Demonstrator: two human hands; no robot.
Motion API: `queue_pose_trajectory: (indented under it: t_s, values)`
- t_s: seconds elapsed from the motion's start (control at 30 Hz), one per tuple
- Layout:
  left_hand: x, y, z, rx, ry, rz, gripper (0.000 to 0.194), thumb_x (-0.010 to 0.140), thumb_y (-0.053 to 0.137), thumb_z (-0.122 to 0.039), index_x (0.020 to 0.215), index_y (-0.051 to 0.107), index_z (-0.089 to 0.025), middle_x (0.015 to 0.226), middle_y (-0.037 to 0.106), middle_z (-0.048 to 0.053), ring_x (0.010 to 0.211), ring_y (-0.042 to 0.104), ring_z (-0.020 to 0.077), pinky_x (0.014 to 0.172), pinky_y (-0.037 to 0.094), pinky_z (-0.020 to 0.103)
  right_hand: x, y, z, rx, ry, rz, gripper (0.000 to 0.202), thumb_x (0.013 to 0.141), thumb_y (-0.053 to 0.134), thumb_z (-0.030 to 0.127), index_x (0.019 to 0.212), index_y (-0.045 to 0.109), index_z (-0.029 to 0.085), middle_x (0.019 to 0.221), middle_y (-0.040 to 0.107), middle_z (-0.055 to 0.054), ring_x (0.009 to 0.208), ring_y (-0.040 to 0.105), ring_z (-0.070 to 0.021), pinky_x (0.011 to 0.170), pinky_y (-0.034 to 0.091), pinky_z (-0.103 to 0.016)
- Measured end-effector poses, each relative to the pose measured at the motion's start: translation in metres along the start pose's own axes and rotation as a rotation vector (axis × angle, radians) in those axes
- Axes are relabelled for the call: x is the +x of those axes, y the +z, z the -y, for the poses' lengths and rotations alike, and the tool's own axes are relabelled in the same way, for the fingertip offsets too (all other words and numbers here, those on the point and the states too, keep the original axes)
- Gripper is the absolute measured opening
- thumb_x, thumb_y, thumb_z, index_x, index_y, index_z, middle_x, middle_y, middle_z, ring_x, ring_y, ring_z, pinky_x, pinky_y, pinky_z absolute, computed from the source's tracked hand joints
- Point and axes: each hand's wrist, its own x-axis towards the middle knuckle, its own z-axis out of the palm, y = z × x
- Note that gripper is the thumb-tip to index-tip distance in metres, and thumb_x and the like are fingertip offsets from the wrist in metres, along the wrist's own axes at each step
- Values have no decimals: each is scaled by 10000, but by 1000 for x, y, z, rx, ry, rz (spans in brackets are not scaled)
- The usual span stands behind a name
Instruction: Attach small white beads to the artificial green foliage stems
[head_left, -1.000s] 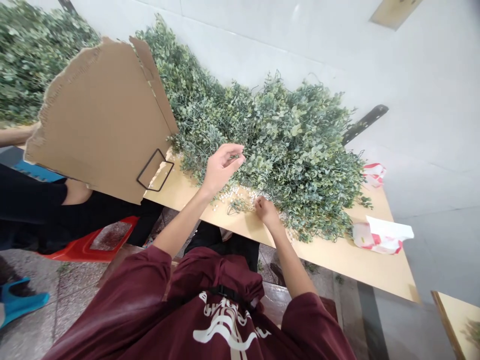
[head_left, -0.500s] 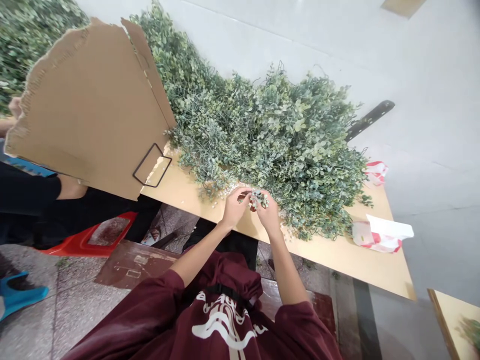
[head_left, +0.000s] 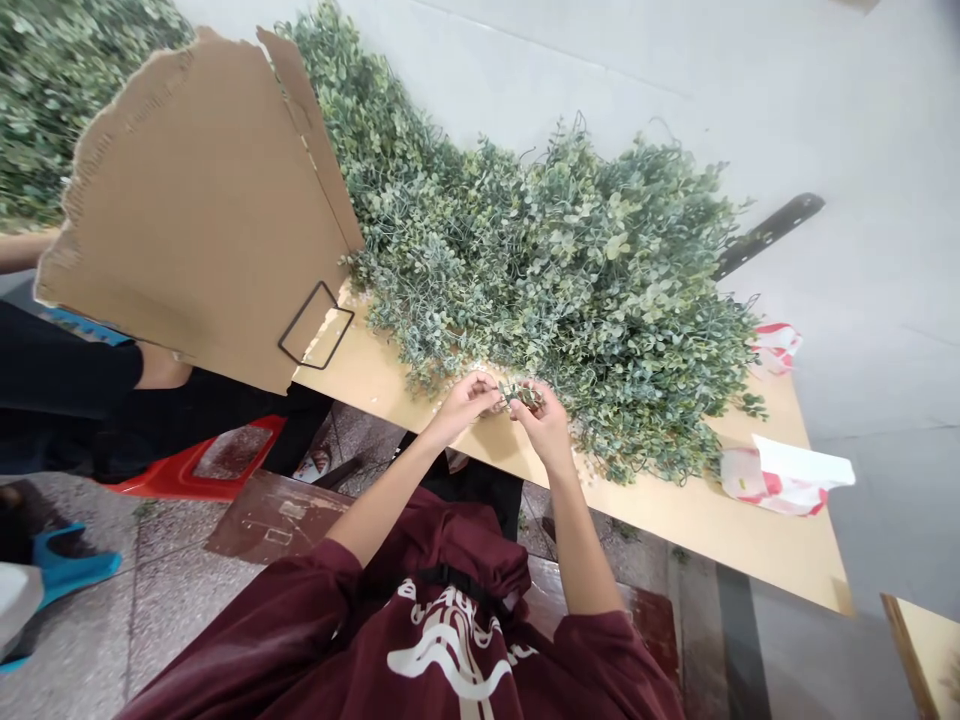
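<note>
Between both hands [head_left: 459, 408] [head_left: 547, 425], leafy sprig [head_left: 517, 393] crosswise.

The sprig [head_left: 517, 392] is green, the cardboard [head_left: 202, 200] brown, the stool [head_left: 171, 475] red

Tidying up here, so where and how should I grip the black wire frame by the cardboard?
Probably the black wire frame is best pinched by its rightmost bar, from the right: that bar stands clear of the cardboard, and the loop is open.

Apparently a workshop: long table [head_left: 780, 540], big heap of leafy sprigs [head_left: 555, 270], cardboard partition [head_left: 202, 200].
</note>
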Motion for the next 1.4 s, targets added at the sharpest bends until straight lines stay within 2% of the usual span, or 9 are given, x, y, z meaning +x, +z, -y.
queue_pose_trajectory:
  t_s: [0.2, 0.3, 0.37, 0.77, 0.93, 1.03, 1.17, 1.3, 1.4]
  values:
    - [1, -8, -7, 210, -80, 212, 350, 759, 710, -435, 846, 642, -103, 749, 626, 41, 695, 595, 124, 692, 505, 254, -2, -2, 3, -30, -17, 70, 468, 804, 630, 401, 1227, 524, 229, 1081, 643, -78, 910, 639, -205, 772, 553, -325]
    - [0, -14, -10, 283, -66, 343, 356, 773, 697, -445, 860, 671, -101, 751, 644, 50, 701, 596, 136, 690, 503, 260, -3, -4, 7, -6, -21, 106, 485, 801, 642, 390, 1242, 518, 232, 1083, 635, -82, 909, 634, -208, 781, 550, -329]
    - [-1, -17, -11, 259, -61, 360, 370, 770, 698, -453, 893, 682, -105, 801, 663, 63, 706, 600, 138, 685, 511, 261, -3, -4, 8, 2, -6, 118, 512, 793, 652, 401, 1255, 507, 236, 1042, 631, -75, 861, 629, -200, 749, 550, -322]
    - [-1, -19, -11, -29, 32, 45, 395, 743, 737, -382, 1037, 638, -137, 924, 677, 77, 811, 639, 159, 754, 530, 272, -11, 15, -10, 9, 99, 183, 456, 808, 634, 437, 1190, 542, 206, 770, 621, -5, 595, 568, -144, 608, 507, -288]
    - [1, -17, -4, -171, 53, -44, 388, 710, 688, -223, 1081, 591, -163, 936, 651, 49, 753, 624, 135, 734, 517, 281, -15, 21, -8, 13, 193, 261, 472, 814, 625, 455, 1191, 547, 183, 665, 605, 9, 587, 593, -156, 558, 493, -273]
    - [3, -21, -2, -176, 28, -53, 391, 661, 611, -139, 1050, 577, -172, 835, 624, 7, 664, 580, 108, 674, 486, 257, -14, 14, -8, 25, 224, 254, 477, 817, 617, 449, 1216, 531, 203, 753, 645, -16, 634, 631, -163, 575, 513, -277]
    - [6, -25, 1, -165, -26, -171, 364, 612, 504, -99, 966, 524, -178, 699, 551, -35, 597, 516, 99, 599, 436, 228, -5, -6, -15, -29, 208, 143, 379, 831, 584, 438, 1137, 568, 216, 843, 652, -36, 631, 629, -154, 561, 512, -271]
    - [8, -23, 9, -179, -15, -191, 360, 568, 450, -85, 913, 481, -185, 677, 504, -46, 601, 488, 95, 586, 417, 211, 8, -21, -25, -230, 219, 50, 304, 825, 549, 425, 1042, 592, 216, 762, 631, -17, 547, 590, -151, 491, 476, -264]
    - [9, -19, 17, -152, 16, -187, 340, 598, 471, -95, 925, 478, -191, 698, 487, -47, 632, 493, 96, 615, 433, 212, 17, -21, -30, -434, 218, 89, 293, 823, 533, 396, 1055, 589, 227, 726, 628, 7, 501, 574, -141, 492, 451, -258]
